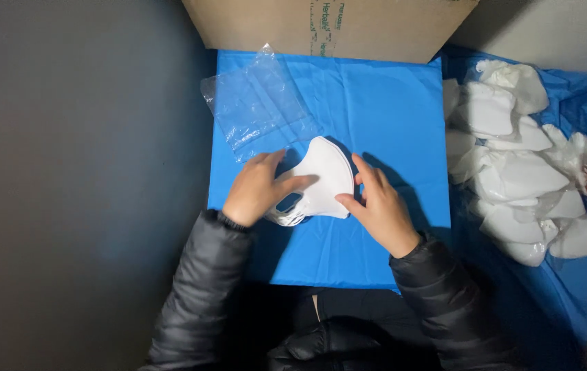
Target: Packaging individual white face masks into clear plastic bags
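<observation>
A folded white face mask lies on a blue sheet in front of me. My left hand rests on the mask's left side, fingers pressing on it near the ear loops. On the right edge of the mask, my right hand pinches with thumb and forefinger. A clear plastic bag lies flat on the sheet just above my left hand, apart from the mask.
A heap of several white masks sits on blue cloth at the right. A brown cardboard box stands at the far edge of the sheet. Dark grey floor lies to the left.
</observation>
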